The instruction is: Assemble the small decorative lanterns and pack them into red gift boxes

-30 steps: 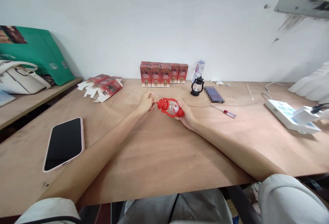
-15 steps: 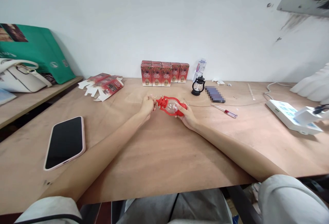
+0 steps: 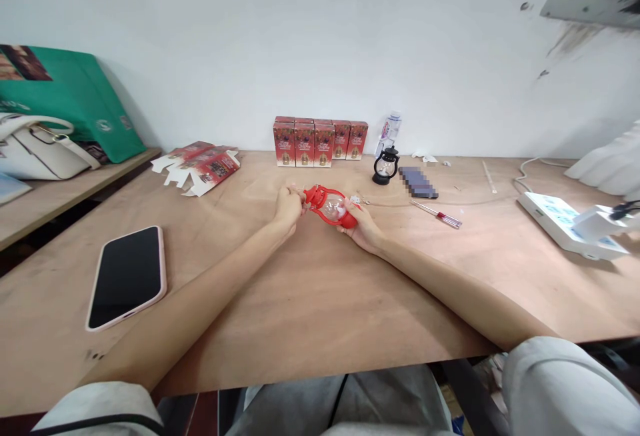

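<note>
A small red toy lantern (image 3: 331, 207) with a clear globe lies on its side between my hands, slightly above the table. My right hand (image 3: 364, 228) is wrapped round its red base, thumb on the near side of the globe. At the other end my left hand (image 3: 289, 209) is closed in a pinch at the lantern's red cap; a thin wire shows by the fingertips, and the exact grip is hidden. A black lantern (image 3: 385, 167) of the same kind stands upright behind, to the right.
Red printed boxes (image 3: 304, 145) stand against the wall, with flattened cartons (image 3: 203, 168) to their left. A screwdriver (image 3: 440, 215), blurred dark block (image 3: 418, 183), bottle (image 3: 388, 135) and power strip (image 3: 565, 223) are on the right. A phone (image 3: 127, 277) lies near my left forearm.
The red lantern has turned and tilted a little in my hands, its base end now slightly lower. Both hands keep their hold and have barely shifted.
</note>
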The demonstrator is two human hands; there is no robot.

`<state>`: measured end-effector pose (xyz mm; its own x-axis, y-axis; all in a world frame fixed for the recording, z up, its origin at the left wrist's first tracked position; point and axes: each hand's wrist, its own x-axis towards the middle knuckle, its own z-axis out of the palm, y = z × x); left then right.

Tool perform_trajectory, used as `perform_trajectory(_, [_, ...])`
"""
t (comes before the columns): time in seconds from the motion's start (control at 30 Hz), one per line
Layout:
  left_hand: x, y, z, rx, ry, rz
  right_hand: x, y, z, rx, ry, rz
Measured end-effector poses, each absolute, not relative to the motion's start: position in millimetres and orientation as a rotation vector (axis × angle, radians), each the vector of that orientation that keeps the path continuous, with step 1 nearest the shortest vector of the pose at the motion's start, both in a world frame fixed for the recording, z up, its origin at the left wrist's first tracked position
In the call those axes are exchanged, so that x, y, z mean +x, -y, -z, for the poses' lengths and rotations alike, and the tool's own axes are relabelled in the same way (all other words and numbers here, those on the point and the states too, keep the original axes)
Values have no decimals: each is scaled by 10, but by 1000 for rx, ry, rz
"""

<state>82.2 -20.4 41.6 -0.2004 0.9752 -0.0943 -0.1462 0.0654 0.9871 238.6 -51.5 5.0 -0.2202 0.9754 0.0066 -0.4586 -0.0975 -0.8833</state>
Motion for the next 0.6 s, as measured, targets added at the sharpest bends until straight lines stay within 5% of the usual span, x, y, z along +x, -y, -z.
perform_trajectory(0.37, [748,180,-440,935,-1236,-1123,2412,485,-53,-798,899,-1589])
perform_trajectory(0.6, [368,57,-856,1117,-1250,-1180,2364,471,15,-783,921,-1492])
